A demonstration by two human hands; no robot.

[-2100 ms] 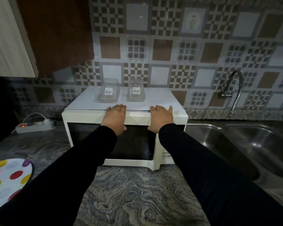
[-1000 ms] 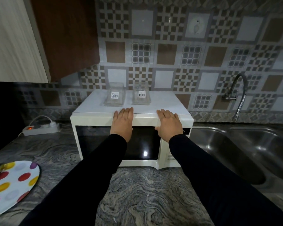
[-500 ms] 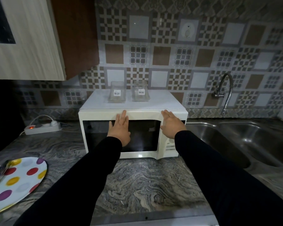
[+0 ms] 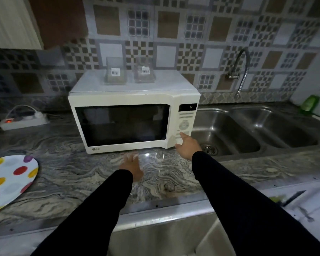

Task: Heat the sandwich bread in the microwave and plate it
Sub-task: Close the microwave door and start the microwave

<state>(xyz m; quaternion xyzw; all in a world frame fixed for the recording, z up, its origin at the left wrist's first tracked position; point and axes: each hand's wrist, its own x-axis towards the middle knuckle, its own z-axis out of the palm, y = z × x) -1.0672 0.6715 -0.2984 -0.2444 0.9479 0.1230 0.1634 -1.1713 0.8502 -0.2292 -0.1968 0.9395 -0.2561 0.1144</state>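
Reaching up-left, the right hand point(image 4: 187, 147) puts one extended finger on the white microwave's button panel point(image 4: 185, 124) (left hand point(image 4: 132, 166), blurred, fingers loosely spread, hangs lower over the table).

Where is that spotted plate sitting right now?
In the head view, the spotted plate lies on the marble counter at the far left edge, left of the microwave and in front of the power strip.

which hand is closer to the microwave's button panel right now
Right. The right hand reaches up to the control panel, a fingertip at its lower buttons. The left hand is low over the countertop, in front of the microwave door and clear of the panel.
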